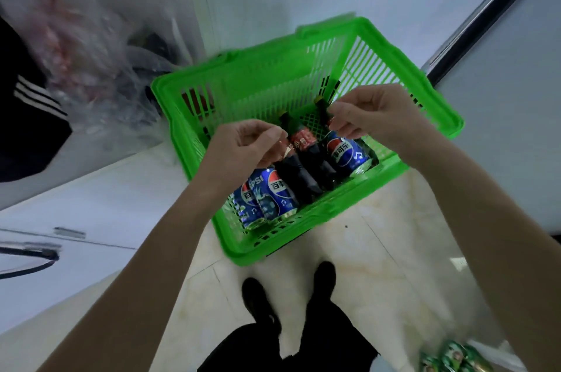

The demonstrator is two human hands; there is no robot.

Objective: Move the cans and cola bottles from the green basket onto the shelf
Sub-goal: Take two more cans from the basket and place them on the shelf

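A green basket [306, 141] on a pale tiled floor [379, 250] holds two dark cola bottles [306, 156] lying side by side in its middle, two blue Pepsi cans [267, 198] at its near left and a third blue can [349, 156] at its right. The left hand [243, 147] hovers above one bottle's neck and the right hand [376, 116] above the other's, fingers loosely curled; whether either touches a bottle cannot be told. Green cans [452, 359] lie on the floor nearby.

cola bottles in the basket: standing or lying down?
Lying down. Both cola bottles rest on their sides on the green basket floor, caps pointing toward the far wall, between the blue Pepsi cans.
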